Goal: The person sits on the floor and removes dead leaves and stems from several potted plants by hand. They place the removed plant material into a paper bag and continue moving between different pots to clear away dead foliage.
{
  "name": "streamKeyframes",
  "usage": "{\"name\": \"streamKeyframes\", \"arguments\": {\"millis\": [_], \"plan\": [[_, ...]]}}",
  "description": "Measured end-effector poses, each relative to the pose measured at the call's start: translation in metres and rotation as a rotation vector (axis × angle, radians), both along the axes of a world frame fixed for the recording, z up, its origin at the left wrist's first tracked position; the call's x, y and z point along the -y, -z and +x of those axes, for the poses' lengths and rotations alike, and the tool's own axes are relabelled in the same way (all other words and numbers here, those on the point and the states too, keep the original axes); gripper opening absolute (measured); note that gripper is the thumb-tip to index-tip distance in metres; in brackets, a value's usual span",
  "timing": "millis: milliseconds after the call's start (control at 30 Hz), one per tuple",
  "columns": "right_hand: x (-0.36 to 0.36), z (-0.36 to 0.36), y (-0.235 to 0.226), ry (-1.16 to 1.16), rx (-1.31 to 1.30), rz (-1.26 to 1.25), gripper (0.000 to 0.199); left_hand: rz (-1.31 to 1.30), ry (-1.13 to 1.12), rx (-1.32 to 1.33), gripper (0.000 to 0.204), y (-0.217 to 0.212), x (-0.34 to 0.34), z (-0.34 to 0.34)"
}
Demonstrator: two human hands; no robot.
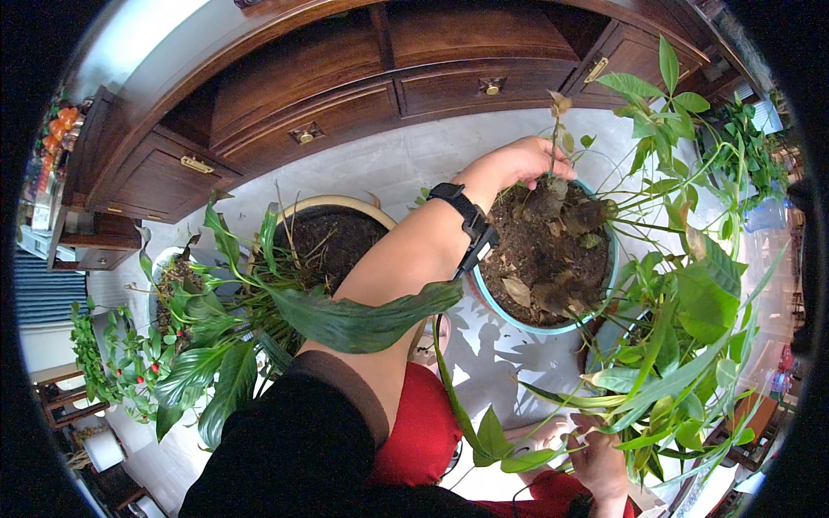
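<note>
My left hand [537, 161], with a black strap at the wrist, reaches over the far rim of a round pot with a light blue rim [509, 321]. Its fingers are curled together at the base of a thin, dry stem [554, 142]; what they grip there is hidden. Brown soil [518, 250] with dead leaves and cut-off stubs fills the pot. Low on the right, my right hand [602, 464] has its fingers loosely bent and apart beside long green leaves [643, 401]. Foliage partly covers this hand, and nothing shows in it.
A beige-rimmed pot [332, 203] with a broad-leaved plant [229, 363] stands on the left; one large leaf crosses my left forearm. Leafy stems [665, 186] spread over the right side. Dark wooden cabinets [311, 112] line the far side, above the pale floor [406, 155].
</note>
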State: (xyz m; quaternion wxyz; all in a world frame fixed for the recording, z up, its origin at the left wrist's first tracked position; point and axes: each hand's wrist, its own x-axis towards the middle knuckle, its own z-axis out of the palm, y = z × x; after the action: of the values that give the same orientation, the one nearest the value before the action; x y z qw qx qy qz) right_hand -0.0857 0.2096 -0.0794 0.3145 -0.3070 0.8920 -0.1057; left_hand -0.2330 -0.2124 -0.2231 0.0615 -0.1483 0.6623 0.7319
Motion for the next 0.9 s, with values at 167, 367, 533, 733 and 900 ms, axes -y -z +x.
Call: {"name": "streamKeyframes", "arguments": {"millis": [167, 367, 533, 733, 900], "plan": [[0.006, 0.000, -0.003, 0.005, 0.007, 0.040, 0.028, -0.114, 0.021, -0.015, 0.026, 0.002, -0.005, -0.004], [0.003, 0.000, -0.001, 0.033, 0.013, 0.104, 0.027, -0.039, -0.069, -0.030, 0.022, 0.024, -0.009, -0.012], [0.000, -0.001, 0.001, -0.038, -0.032, 0.043, 0.030, 0.114, -0.126, 0.110, 0.017, 0.037, -0.012, -0.022], [-0.011, -0.001, 0.009, -0.083, -0.068, 0.027, 0.038, 0.125, -0.169, 0.317, 0.012, 0.058, -0.020, -0.044], [-0.015, -0.002, 0.011, 0.011, 0.038, 0.049, 0.037, 0.357, -0.410, 0.353, 0.006, 0.063, -0.030, -0.043]]}}
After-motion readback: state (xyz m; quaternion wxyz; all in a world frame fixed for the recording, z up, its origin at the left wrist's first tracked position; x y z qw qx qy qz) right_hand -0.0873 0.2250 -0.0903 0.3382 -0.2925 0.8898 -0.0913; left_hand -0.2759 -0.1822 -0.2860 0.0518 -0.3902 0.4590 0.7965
